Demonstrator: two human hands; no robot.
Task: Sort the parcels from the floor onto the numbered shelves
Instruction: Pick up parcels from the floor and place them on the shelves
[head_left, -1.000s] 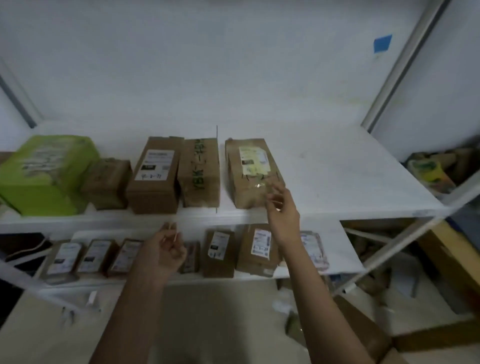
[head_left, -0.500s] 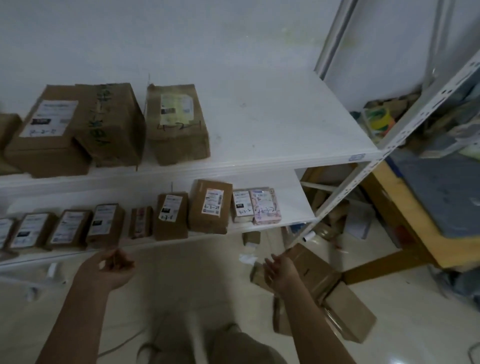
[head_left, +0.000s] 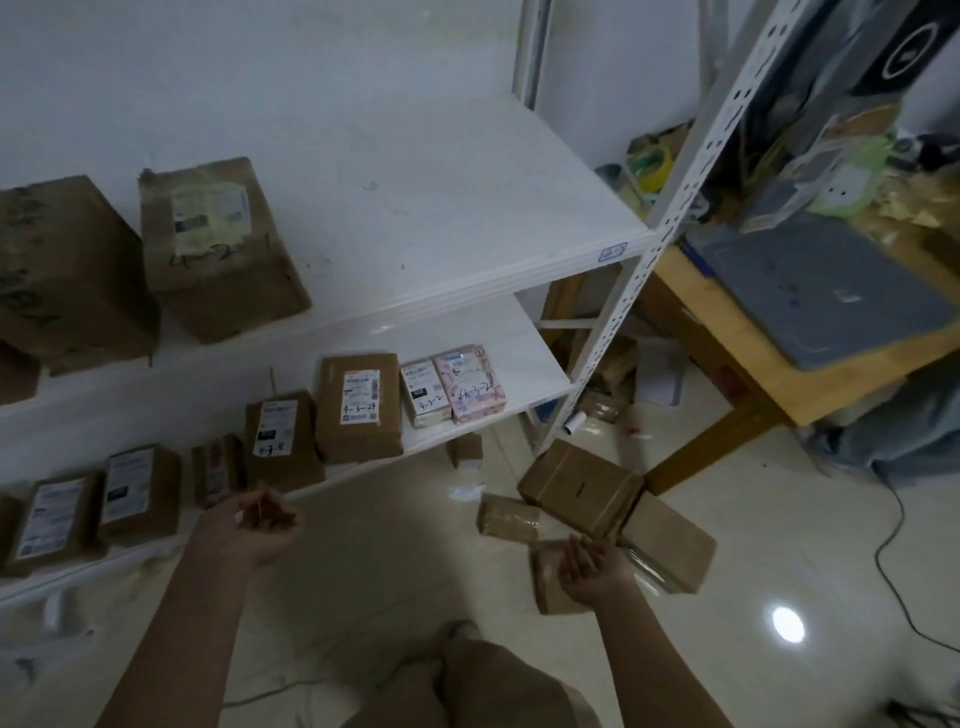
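On the floor (head_left: 389, 545) at the right, near the rack post (head_left: 605, 338), several brown parcels (head_left: 582, 491) are left unsorted while many are already ranged on the shelves (head_left: 441, 208); the right hand (head_left: 595, 569) is held open and empty over one, and whether the loosely curled left hand (head_left: 249, 530) holds anything cannot be told.

One head-worn wide-angle camera looks forward and steeply down at nearby shelves (head_left: 441, 208) and floor (head_left: 389, 545).
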